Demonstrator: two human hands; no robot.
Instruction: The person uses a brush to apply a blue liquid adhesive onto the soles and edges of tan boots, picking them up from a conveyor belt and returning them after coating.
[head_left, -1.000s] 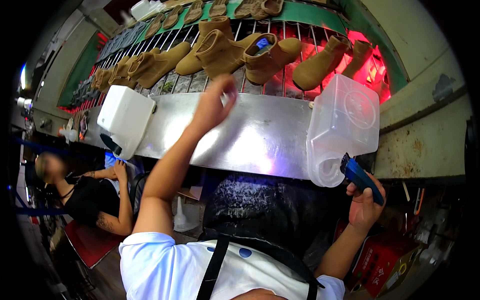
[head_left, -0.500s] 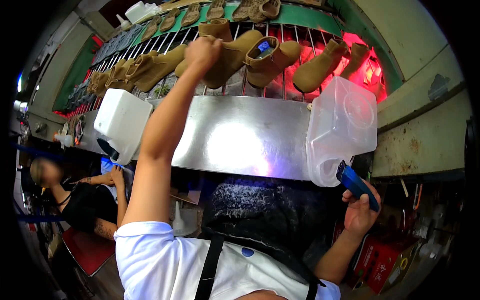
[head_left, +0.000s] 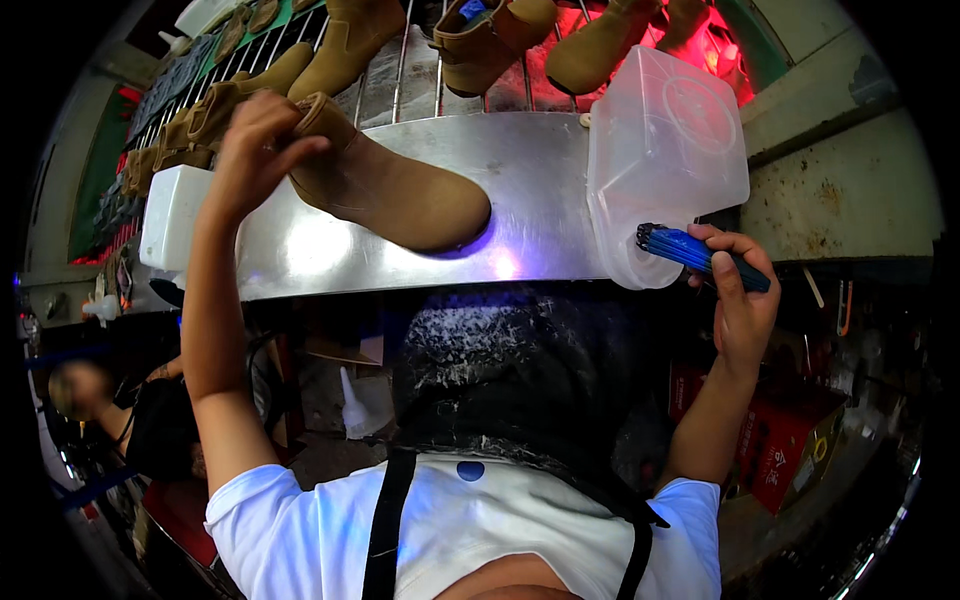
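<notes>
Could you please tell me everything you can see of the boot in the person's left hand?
The boot is tan and ankle-high, looks suede-like, and has a rounded toe. The left hand grips it near its collar, at the upper left; the toe points right and slightly down in the picture. It appears over the metal counter; whether they touch is unclear.

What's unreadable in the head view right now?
- Tan boot, inside: opening faces away, left grip at its rim, head view.
- Blue tool, middle: partly behind the right grip, head view.
- Boots behind: several cut off by the head view's top edge.
</notes>
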